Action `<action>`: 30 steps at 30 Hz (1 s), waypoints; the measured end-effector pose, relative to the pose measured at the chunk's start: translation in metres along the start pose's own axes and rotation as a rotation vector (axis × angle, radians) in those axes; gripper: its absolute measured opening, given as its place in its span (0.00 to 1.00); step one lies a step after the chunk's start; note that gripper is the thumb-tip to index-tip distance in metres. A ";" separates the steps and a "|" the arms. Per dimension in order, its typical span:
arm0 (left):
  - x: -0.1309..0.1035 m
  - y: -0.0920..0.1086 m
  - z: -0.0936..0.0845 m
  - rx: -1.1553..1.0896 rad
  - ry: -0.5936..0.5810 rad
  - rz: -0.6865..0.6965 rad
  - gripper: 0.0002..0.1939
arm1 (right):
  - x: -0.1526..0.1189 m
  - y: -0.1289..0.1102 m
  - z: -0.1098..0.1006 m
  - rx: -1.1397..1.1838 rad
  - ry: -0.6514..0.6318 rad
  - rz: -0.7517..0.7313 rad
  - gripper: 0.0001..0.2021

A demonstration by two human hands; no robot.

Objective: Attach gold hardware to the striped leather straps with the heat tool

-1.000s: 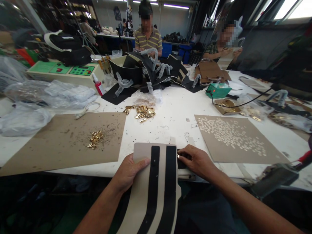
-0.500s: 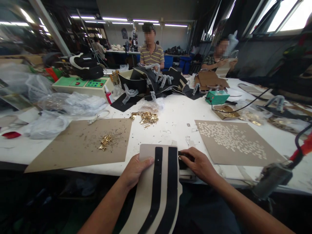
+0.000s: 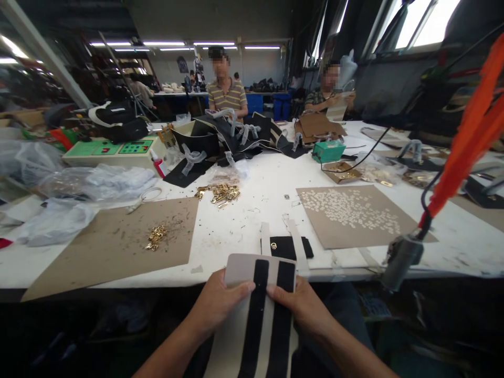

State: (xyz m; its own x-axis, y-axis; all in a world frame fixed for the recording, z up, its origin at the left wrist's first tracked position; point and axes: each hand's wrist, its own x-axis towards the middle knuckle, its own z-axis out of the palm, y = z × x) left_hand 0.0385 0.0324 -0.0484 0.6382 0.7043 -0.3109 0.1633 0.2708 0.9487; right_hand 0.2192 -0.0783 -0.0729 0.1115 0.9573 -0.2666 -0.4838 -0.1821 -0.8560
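A matt, smooth, leather-like surface is shown by the beige panel (image 3: 265,325), on which black strips (image 3: 252,320) of equally dull finish are borne. Brightly polished, gold-toned metal is displayed by the oblong plates (image 3: 225,195) and the smaller fittings (image 3: 156,236). Matt, cardboard-like stock is seen in the brown sheet (image 3: 110,236) beneath the latter. Thin, translucent, crinkled plastic is represented by the bags (image 3: 98,173). The white tabletop (image 3: 260,181) is smooth but speckled. A glossy, gold-toned stud (image 3: 274,245) is contrasted with the dull black piece (image 3: 283,248) around it.
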 end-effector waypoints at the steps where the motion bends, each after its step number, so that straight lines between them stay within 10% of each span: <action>1: -0.003 0.004 0.004 0.074 0.038 0.038 0.19 | -0.004 -0.005 -0.001 -0.044 -0.008 -0.036 0.24; 7: -0.006 0.032 0.015 0.104 0.119 0.169 0.20 | -0.009 -0.038 0.000 -0.204 0.043 -0.114 0.23; 16: -0.001 0.041 0.022 0.151 0.176 0.171 0.21 | -0.004 -0.025 0.000 -0.425 0.223 -0.198 0.26; 26: 0.004 0.050 0.017 0.155 0.213 0.132 0.25 | -0.014 -0.036 -0.023 -0.452 -0.091 -0.186 0.24; 30: 0.011 0.037 0.022 0.047 0.114 0.058 0.23 | -0.008 -0.032 -0.030 -0.270 -0.005 -0.142 0.23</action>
State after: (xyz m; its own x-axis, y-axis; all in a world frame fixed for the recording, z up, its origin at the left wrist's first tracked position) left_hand 0.0678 0.0359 -0.0155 0.5582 0.7886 -0.2579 0.1653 0.1989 0.9660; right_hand 0.2602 -0.0870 -0.0565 0.1571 0.9784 -0.1342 -0.2152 -0.0987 -0.9716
